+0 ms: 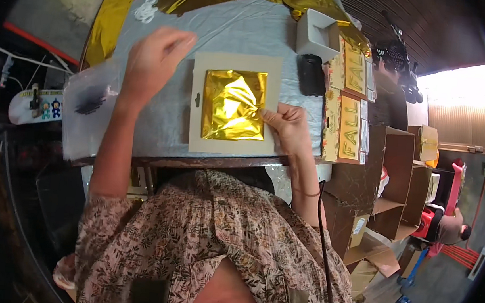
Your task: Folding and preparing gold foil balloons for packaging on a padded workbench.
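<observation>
As my right hand pinches the gold foil at its left, folding looks finished; foil and beige card beneath lie uncovered. Whether my blurred left hand grips anything, I can't tell.

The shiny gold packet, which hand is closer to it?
The right hand. Its thumb reaches the right edge of the gold packet. The left hand is apart from it, farther off toward the upper left.

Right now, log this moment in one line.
left hand: blurred, apart from gold foil | right hand: thumb at foil's right edge | foil: on beige card
</observation>
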Demonstrator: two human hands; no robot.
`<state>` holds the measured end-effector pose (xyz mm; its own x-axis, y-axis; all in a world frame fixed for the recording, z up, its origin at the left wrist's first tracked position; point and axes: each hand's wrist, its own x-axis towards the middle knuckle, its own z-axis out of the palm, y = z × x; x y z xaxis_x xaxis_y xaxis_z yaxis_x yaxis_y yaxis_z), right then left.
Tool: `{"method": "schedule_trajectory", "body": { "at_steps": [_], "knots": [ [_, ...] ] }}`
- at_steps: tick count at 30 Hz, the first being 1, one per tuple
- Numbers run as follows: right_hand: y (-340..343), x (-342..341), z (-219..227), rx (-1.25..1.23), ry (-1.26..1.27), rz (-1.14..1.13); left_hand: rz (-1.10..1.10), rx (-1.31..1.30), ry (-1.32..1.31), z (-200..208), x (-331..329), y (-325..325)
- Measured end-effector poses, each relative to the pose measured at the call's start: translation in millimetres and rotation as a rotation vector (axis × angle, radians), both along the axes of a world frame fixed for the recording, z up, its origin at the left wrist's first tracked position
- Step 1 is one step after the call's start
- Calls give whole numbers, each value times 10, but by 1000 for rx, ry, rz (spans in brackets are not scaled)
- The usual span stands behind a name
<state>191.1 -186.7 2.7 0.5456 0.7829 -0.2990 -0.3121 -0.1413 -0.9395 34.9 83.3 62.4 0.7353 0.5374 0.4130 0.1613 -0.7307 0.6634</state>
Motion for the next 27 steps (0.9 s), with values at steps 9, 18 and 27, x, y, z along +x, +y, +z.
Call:
{"method": "schedule_trajectory", "body": {
  "at_steps": [9, 18, 27],
  "knots": [
    [120, -349, -75, -59, 56, 123, -473, 613, 374, 80, 2930, -394],
    [-3, -546, -152, 29, 31, 257, -629, 611, 51, -248, 3362, -386],
    [10, -850, -109, 126, -26, 413, -940, 398, 143, -103, 1692, -534]
  ]
}}
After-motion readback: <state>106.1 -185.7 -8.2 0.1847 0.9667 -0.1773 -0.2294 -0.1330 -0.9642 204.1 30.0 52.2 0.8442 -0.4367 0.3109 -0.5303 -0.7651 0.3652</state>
